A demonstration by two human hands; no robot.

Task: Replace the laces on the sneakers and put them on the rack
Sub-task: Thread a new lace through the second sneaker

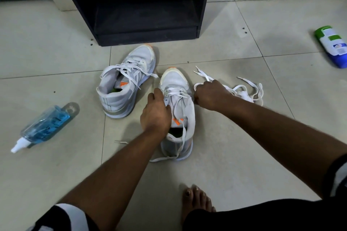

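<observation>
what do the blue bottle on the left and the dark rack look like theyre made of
Blue bottle: probably clear plastic with blue liquid inside, since it is see-through and glossy; the white nozzle looks like opaque plastic. Rack: likely dark laminated board or painted wood, with flat matte panels and square edges; the exact material is not clear.

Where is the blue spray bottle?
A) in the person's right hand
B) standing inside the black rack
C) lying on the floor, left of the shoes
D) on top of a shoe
C: the spray bottle lies on its side on the floor, left of both shoes, with no hand touching it.
</observation>
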